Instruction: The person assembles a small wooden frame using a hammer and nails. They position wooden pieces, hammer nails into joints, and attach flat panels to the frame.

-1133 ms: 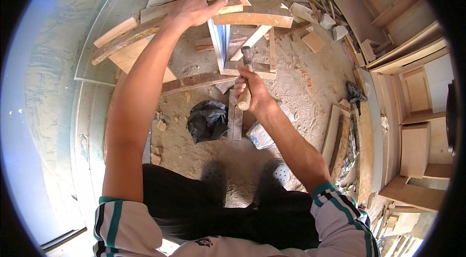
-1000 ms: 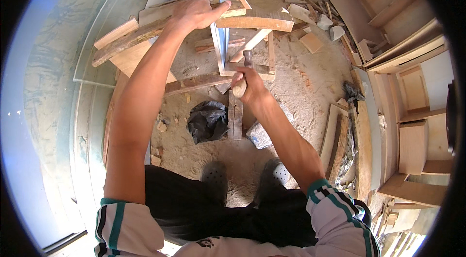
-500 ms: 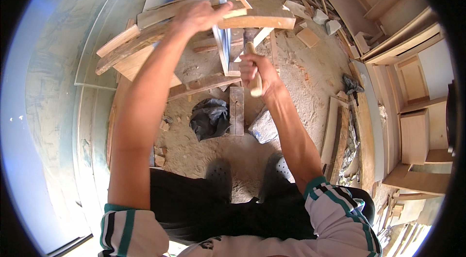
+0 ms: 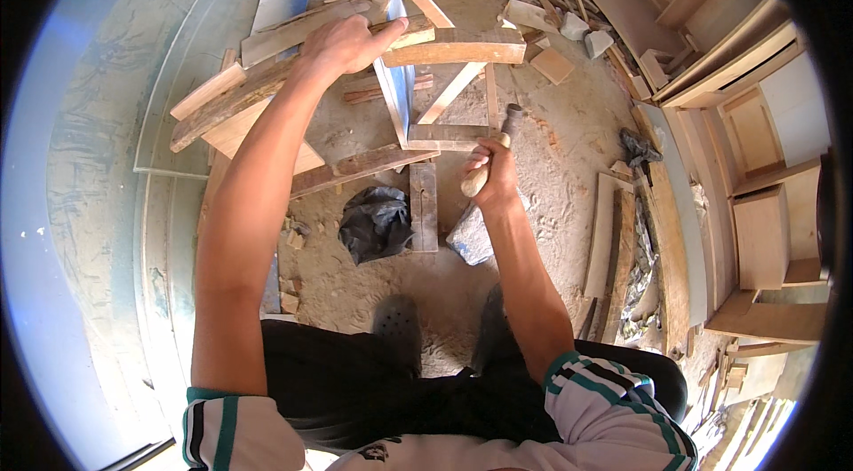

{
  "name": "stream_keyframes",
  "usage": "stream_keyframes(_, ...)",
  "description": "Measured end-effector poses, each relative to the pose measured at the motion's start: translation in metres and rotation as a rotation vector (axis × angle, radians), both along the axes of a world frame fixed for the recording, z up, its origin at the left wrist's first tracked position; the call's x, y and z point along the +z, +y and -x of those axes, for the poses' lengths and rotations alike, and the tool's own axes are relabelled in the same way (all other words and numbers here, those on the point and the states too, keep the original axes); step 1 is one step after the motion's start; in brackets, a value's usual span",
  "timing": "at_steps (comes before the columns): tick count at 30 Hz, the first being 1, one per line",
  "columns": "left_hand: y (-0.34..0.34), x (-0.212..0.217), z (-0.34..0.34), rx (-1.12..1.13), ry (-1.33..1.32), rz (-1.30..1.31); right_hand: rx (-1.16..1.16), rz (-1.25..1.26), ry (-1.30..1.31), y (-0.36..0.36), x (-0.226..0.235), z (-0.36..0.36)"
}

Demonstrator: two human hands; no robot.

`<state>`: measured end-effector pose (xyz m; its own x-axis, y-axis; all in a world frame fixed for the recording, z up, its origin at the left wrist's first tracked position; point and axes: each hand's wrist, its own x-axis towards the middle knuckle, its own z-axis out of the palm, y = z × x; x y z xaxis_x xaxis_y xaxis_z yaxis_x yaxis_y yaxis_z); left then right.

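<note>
My left hand (image 4: 342,49) is wrapped over a short piece of wood (image 4: 415,34), pressing it down against a thick wooden beam (image 4: 471,48). The thumb side lies along its top; most of the fingers are hidden behind the hand. In my right hand (image 4: 493,171) is a hammer with a pale wooden handle (image 4: 476,179) and a dark metal end (image 4: 513,118). It is held right of the wooden frame (image 4: 453,135), apart from the wood in my left hand. The exact shape of its head is hard to make out.
Long boards (image 4: 235,93) lie beneath my left forearm. A black plastic bag (image 4: 377,222) and a pale stone block (image 4: 471,233) sit on the dusty ground before my feet. Wooden cabinets (image 4: 761,240) stand along the right, glass-like sheets (image 4: 178,98) on the left.
My right hand has swung the hammer down and to the right, away from the beam. My left hand stays on the piece of wood; the whole view has shifted slightly.
</note>
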<state>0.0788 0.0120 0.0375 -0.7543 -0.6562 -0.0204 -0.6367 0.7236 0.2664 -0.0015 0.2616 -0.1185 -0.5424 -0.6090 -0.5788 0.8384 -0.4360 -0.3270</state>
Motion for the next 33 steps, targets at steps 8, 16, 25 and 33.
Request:
stream_keyframes(8, 0.01, 0.003, -0.007, -0.052, -0.051, 0.031, 0.255, 0.03, 0.297, 0.009, 0.063, 0.006)
stream_keyframes(16, 0.03, 0.005, -0.005, -0.037, -0.041, 0.035, -0.037, 0.05, 0.024, 0.005, 0.036, -0.003)
stream_keyframes(25, 0.052, -0.01, -0.01, -0.079, -0.016, -0.022, 0.034, -0.442, 0.386, 0.045, 0.01, 0.025)
stream_keyframes(33, 0.022, -0.027, 0.008, -0.079, 0.123, -0.09, 0.507, -1.457, 1.015, 0.157, -0.091, 0.122)
